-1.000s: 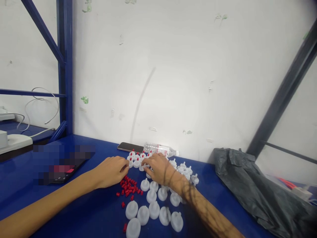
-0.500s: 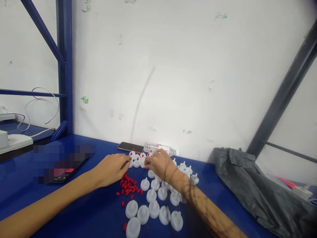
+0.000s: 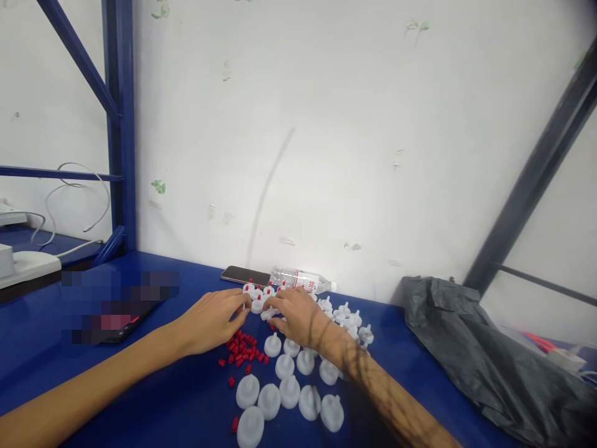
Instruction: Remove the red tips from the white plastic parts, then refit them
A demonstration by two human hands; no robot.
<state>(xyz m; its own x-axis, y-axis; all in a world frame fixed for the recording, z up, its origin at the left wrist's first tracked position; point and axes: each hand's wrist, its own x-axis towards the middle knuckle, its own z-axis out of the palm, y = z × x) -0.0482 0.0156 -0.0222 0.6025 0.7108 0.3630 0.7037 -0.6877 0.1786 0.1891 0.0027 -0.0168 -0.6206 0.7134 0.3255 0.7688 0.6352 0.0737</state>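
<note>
My right hand (image 3: 298, 314) is closed on a white nozzle cap (image 3: 267, 315), which looks tilted between thumb and fingers; a bit of red shows beside the thumb. My left hand (image 3: 217, 320) is curled, its thumb and fingertips close together at the edge of a group of white nozzle caps with red tips (image 3: 257, 305). Whatever those fingertips hold is hidden. Below my left hand lies a heap of small red tip covers (image 3: 240, 350). White nozzle caps without red tips (image 3: 284, 367) stand below and beyond my right hand, spouts mostly upward.
Behind the caps, a phone (image 3: 245, 275) and a clear plastic bottle (image 3: 298, 280) lie by the wall. A dark bag (image 3: 457, 342) rests at the right of the blue table (image 3: 186, 398). A dark, partly blurred flat object (image 3: 124, 326) lies at left.
My right hand has drawn slightly down and toward me, tilting the white nozzle cap in its fingers. My left fingertips have shifted slightly right.
</note>
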